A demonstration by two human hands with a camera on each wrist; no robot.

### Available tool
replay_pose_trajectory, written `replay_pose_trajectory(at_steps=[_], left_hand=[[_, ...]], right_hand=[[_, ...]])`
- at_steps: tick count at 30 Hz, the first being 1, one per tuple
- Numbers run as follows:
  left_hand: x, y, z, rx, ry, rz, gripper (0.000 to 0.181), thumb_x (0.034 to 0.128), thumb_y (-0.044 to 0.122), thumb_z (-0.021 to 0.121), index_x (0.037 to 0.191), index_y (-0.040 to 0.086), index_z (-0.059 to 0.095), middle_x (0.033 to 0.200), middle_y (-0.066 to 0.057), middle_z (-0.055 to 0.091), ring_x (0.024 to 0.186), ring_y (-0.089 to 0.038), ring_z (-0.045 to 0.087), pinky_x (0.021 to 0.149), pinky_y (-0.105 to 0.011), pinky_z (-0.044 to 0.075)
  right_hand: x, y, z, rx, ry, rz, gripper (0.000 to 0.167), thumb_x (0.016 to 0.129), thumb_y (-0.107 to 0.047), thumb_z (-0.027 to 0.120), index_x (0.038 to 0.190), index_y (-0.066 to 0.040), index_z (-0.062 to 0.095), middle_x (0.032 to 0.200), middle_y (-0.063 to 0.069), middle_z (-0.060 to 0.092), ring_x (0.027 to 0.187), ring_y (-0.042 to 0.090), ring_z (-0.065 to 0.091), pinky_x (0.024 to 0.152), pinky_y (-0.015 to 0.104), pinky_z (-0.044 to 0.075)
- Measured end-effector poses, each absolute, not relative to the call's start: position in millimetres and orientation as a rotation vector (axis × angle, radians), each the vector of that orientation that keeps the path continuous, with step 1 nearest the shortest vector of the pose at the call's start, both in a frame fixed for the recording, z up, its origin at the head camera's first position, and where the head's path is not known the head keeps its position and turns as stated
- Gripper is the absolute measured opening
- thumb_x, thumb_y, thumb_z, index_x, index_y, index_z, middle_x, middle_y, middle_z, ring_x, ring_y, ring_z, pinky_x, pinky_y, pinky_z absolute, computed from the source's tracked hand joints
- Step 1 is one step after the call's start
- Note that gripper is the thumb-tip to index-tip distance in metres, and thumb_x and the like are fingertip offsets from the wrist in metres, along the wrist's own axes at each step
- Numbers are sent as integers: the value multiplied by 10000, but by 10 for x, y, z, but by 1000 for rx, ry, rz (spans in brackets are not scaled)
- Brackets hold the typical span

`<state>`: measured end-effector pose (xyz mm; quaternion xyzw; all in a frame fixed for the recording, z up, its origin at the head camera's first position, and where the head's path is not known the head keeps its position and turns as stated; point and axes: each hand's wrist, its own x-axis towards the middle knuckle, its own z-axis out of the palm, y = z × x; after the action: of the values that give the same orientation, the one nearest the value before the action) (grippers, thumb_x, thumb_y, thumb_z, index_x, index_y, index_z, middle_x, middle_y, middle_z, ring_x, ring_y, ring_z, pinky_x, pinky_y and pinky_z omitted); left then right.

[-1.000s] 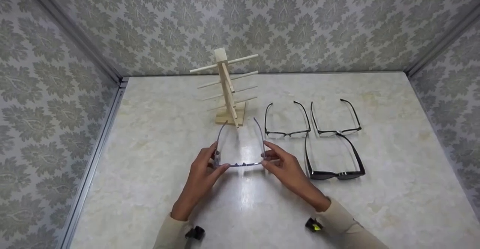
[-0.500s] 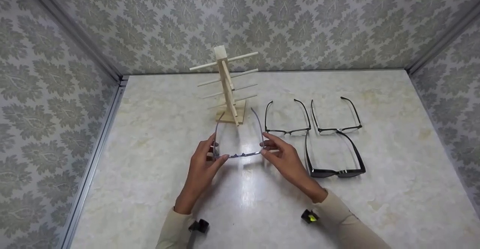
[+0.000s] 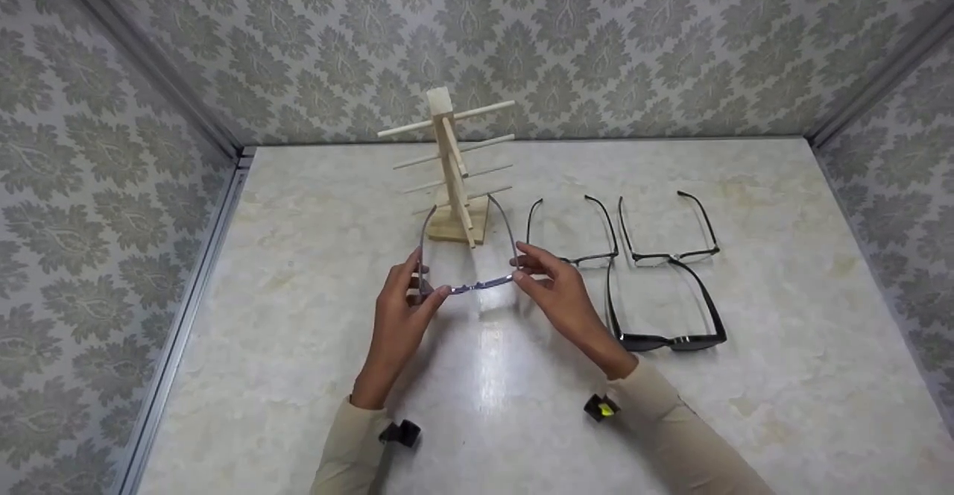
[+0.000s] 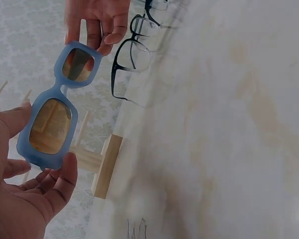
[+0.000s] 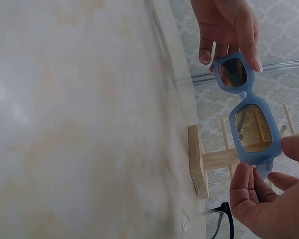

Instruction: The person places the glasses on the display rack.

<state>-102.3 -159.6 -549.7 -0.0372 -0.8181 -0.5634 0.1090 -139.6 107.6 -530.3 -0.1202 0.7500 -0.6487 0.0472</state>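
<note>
Blue-framed glasses with brownish lenses (image 3: pixel 488 284) hang above the table, temples open and reaching away toward the wooden stand (image 3: pixel 447 159). My left hand (image 3: pixel 399 316) pinches their left end and my right hand (image 3: pixel 563 301) the right end, thumbs on the near side. In the left wrist view the blue frame (image 4: pixel 74 124) shows its lens side, the left hand (image 4: pixel 20 184) gripping the nearer end. The right wrist view has the right hand (image 5: pixel 274 199) holding one end of the frame (image 5: pixel 274 130). Bare pegs stick out of the stand on both sides.
To the right lie two dark thin-framed glasses (image 3: pixel 596 259) (image 3: pixel 714 250), open on the table (image 3: pixel 298 376). Thick black sunglasses (image 3: pixel 693 342) lie nearer, close beside my right forearm. A patterned wall (image 3: pixel 633 48) stands behind the table.
Both hands have carried the blue glasses away from the body, toward the stand. The temple tips have come up beside the stand's lower part, and the front tilts slightly.
</note>
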Motion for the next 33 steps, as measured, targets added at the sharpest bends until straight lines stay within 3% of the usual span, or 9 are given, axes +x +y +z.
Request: replay_pose_trajectory(at_steps=[5,14,22,33], left_hand=[[-1111,-1607,-5484,-86,-2386,-1669,742,1023,149,823,1652,-11,463,1302,-260,604,1058,-260,663,809,-273,584],[-1295,-1589,-5345,-15,-2380,-1698,718,1042,180,806,1652,5,471,1294,-218,605,1066,-231,633,852,-305,573],[-1455,-1586,-5278,-8,-2404,-1661,714,1067,218,776,1658,-13,449,1332,-269,601,1091,-264,641,903,-429,586],[-1639,-1562,-5372,100,-2425,-1681,728,1081,270,754,1677,11,426,1369,-198,600,1119,-253,646,841,-352,600]], right_hand=[[-1498,1001,-5262,-346,2292,-2018,498,1065,-62,732,1530,59,602,1330,211,741,1243,360,688,955,248,576],[-1677,925,-5185,-337,2320,-2040,436,1083,-49,698,1491,85,623,1324,300,714,1180,344,699,861,233,592],[-1845,893,-5123,-316,2336,-2011,413,1111,-81,665,1499,56,630,1363,283,703,1205,334,684,863,248,593],[-2054,798,-5180,-207,2378,-2002,366,1106,-89,671,1446,46,682,1332,197,746,1152,280,679,849,232,585]])
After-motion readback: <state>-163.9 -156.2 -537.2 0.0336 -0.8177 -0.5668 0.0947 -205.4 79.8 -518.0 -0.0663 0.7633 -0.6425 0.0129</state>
